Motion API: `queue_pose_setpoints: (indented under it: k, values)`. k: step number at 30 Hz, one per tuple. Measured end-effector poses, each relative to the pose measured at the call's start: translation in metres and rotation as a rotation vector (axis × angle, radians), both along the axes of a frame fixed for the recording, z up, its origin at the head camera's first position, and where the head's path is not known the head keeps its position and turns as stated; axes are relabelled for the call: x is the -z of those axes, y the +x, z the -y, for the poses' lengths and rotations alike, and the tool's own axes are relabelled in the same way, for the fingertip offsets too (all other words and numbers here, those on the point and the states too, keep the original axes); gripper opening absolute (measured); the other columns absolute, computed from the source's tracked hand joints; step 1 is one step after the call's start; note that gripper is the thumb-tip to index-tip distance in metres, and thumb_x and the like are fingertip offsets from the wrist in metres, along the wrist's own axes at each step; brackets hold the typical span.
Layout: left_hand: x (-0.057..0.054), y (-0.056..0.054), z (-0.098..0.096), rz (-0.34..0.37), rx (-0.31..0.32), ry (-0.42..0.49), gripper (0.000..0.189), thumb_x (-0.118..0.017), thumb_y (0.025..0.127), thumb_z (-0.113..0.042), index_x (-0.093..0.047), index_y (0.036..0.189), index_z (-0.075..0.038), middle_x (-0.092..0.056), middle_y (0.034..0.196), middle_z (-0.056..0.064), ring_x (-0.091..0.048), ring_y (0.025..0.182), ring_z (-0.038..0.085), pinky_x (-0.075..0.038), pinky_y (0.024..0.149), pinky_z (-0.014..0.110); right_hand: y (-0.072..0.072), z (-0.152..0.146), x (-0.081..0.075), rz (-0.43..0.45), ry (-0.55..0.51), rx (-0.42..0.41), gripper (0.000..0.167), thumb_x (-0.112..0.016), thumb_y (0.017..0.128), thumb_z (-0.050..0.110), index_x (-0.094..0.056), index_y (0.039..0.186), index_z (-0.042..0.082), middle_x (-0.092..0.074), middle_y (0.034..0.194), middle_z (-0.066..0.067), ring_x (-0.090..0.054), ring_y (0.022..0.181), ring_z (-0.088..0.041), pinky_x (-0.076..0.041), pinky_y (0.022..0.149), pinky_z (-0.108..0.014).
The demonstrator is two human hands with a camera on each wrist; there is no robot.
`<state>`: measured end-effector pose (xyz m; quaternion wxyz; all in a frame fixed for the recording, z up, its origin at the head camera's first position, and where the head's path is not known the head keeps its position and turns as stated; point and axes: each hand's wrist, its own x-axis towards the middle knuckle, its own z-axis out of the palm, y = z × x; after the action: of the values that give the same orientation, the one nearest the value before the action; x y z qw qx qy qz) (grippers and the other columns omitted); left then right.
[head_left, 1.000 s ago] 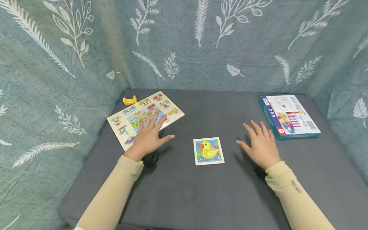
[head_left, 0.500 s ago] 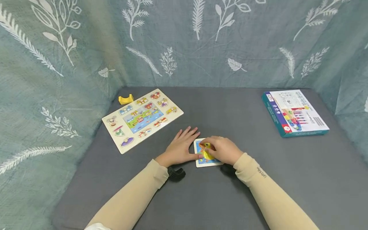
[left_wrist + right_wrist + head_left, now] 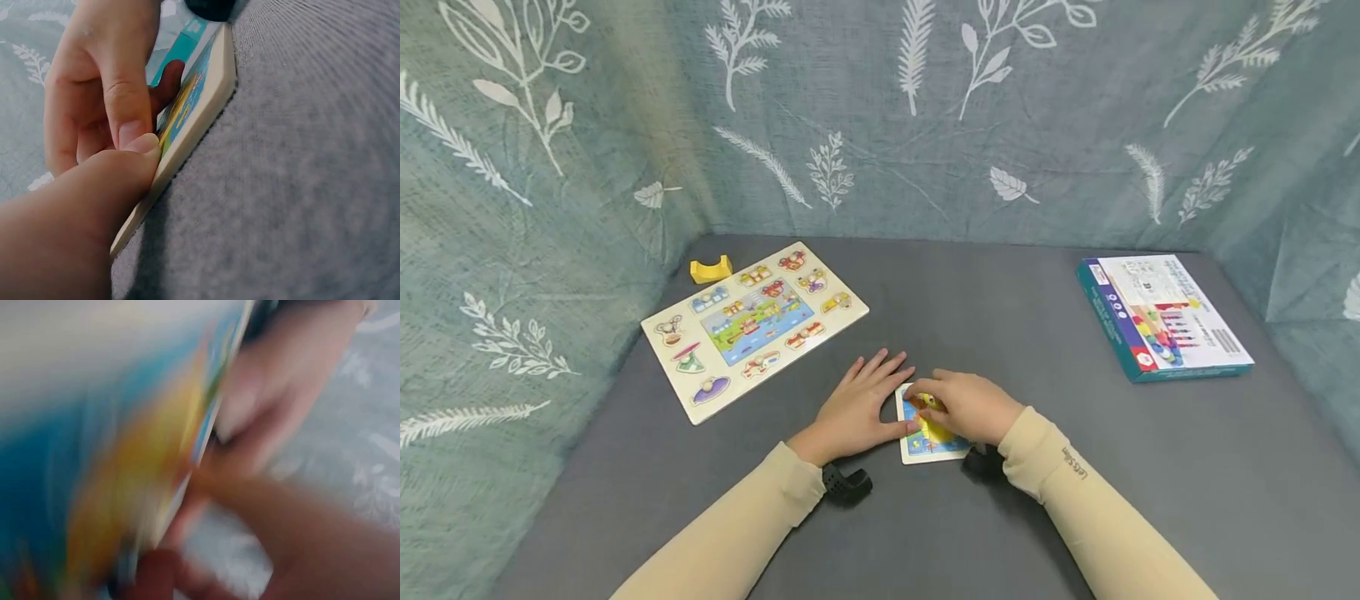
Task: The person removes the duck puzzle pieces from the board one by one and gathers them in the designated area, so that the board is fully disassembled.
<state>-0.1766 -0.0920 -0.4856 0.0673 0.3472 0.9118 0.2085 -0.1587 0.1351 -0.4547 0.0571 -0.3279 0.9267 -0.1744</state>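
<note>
A small square duck puzzle (image 3: 912, 450) with a pale wooden rim lies on the table between the two hands. My left hand (image 3: 856, 410) rests to its left with fingers spread straight, and the thumb presses on the left rim. My right hand (image 3: 973, 407) reaches over the picture from the right, its curled thumb and index finger pinching at the duck's head. In the left wrist view, the right thumb (image 3: 125, 100) meets the tip of the left thumb by the edge of the duck puzzle (image 3: 194, 128). The right wrist view is badly blurred.
A larger wooden knob puzzle board (image 3: 752, 321) lies at the back left, with a yellow block (image 3: 711, 270) behind it. A teal and white box (image 3: 1165, 317) sits at the back right. Leaf-patterned cloth (image 3: 880, 108) hangs behind the grey table (image 3: 1022, 308).
Both hands have come inward to the duck puzzle, the left from over the knob puzzle board and the right from near the box. The right fingers have curled onto the picture.
</note>
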Motion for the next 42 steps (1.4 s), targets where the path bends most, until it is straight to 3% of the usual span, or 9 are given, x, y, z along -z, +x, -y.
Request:
queue_pose_setpoints:
  k: [6, 10, 16, 21, 26, 29, 33, 36, 42]
  values:
    - [0.003, 0.005, -0.004, 0.003, 0.007, 0.013, 0.085, -0.067, 0.097, -0.061, -0.041, 0.162, -0.012, -0.026, 0.172, 0.006, -0.012, 0.161, 0.027, -0.006, 0.129, 0.052, -0.002, -0.006, 0.005, 0.014, -0.001, -0.060, 0.031, -0.074, 0.101, 0.020, -0.071, 0.131, 0.016, -0.056, 0.089, 0.003, -0.047, 0.062, -0.007, -0.047, 0.060, -0.025]
    - [0.004, 0.005, -0.004, -0.016, -0.028, 0.038, 0.082, -0.069, 0.096, -0.060, -0.045, 0.160, -0.015, -0.029, 0.171, 0.004, -0.014, 0.160, 0.026, -0.007, 0.129, 0.050, -0.006, -0.007, 0.005, -0.004, -0.040, -0.086, 0.028, -0.075, 0.100, 0.019, -0.073, 0.128, 0.016, -0.056, 0.089, 0.005, -0.047, 0.062, -0.006, -0.046, 0.060, -0.023]
    - [0.004, 0.006, 0.001, -0.018, -0.084, 0.069, 0.078, -0.073, 0.094, -0.058, -0.052, 0.157, -0.017, -0.032, 0.169, 0.002, -0.017, 0.160, 0.024, -0.009, 0.129, 0.051, -0.010, 0.001, 0.004, 0.026, -0.043, -0.054, 0.029, -0.072, 0.102, 0.022, -0.070, 0.130, 0.015, -0.057, 0.091, 0.003, -0.048, 0.061, -0.006, -0.046, 0.060, -0.024]
    - [0.002, 0.003, -0.001, -0.029, -0.093, 0.107, 0.074, -0.078, 0.091, -0.055, -0.059, 0.151, -0.017, -0.037, 0.167, 0.002, -0.022, 0.159, 0.025, -0.012, 0.128, 0.052, -0.008, 0.007, 0.000, -0.055, -0.002, -0.013, 0.028, -0.072, 0.102, 0.021, -0.069, 0.129, 0.013, -0.056, 0.085, 0.001, -0.047, 0.055, -0.010, -0.046, 0.056, -0.026]
    - [0.003, 0.004, -0.006, -0.020, -0.110, 0.127, 0.076, -0.081, 0.089, -0.052, -0.058, 0.151, -0.014, -0.040, 0.166, 0.003, -0.024, 0.158, 0.026, -0.014, 0.128, 0.053, -0.008, 0.006, 0.003, -0.151, 0.029, -0.036, 0.023, -0.074, 0.100, 0.018, -0.073, 0.123, 0.014, -0.066, 0.092, 0.000, -0.061, 0.070, -0.015, -0.055, 0.066, -0.031]
    - [0.003, 0.005, -0.008, -0.021, -0.116, 0.137, 0.076, -0.082, 0.089, -0.049, -0.057, 0.152, -0.012, -0.042, 0.164, 0.004, -0.025, 0.157, 0.028, -0.015, 0.127, 0.055, -0.014, 0.006, 0.006, -0.119, 0.014, -0.064, 0.019, -0.073, 0.101, 0.017, -0.070, 0.120, 0.016, -0.067, 0.094, 0.001, -0.062, 0.076, -0.014, -0.055, 0.071, -0.032]
    - [0.004, 0.008, -0.008, -0.025, -0.119, 0.143, 0.072, -0.083, 0.090, -0.046, -0.060, 0.149, -0.012, -0.044, 0.163, 0.006, -0.026, 0.157, 0.030, -0.016, 0.127, 0.057, -0.019, 0.006, 0.008, -0.037, -0.017, -0.068, 0.019, -0.071, 0.103, 0.020, -0.067, 0.121, 0.017, -0.059, 0.093, 0.003, -0.054, 0.071, -0.010, -0.050, 0.064, -0.028]
    - [0.004, 0.008, -0.007, -0.030, -0.126, 0.133, 0.072, -0.083, 0.090, -0.047, -0.060, 0.148, -0.011, -0.044, 0.163, 0.006, -0.026, 0.157, 0.029, -0.015, 0.127, 0.057, -0.022, 0.005, 0.009, -0.011, -0.061, -0.053, 0.019, -0.073, 0.102, 0.022, -0.068, 0.120, 0.018, -0.054, 0.098, 0.004, -0.052, 0.075, -0.010, -0.048, 0.062, -0.026]
    - [0.004, 0.006, -0.007, -0.039, -0.116, 0.127, 0.072, -0.082, 0.091, -0.048, -0.060, 0.148, -0.011, -0.043, 0.164, 0.005, -0.026, 0.157, 0.029, -0.016, 0.126, 0.057, -0.028, -0.001, 0.012, 0.079, -0.263, -0.042, 0.018, -0.080, 0.096, 0.014, -0.068, 0.109, 0.018, -0.061, 0.104, 0.007, -0.057, 0.093, -0.011, -0.053, 0.078, -0.029]
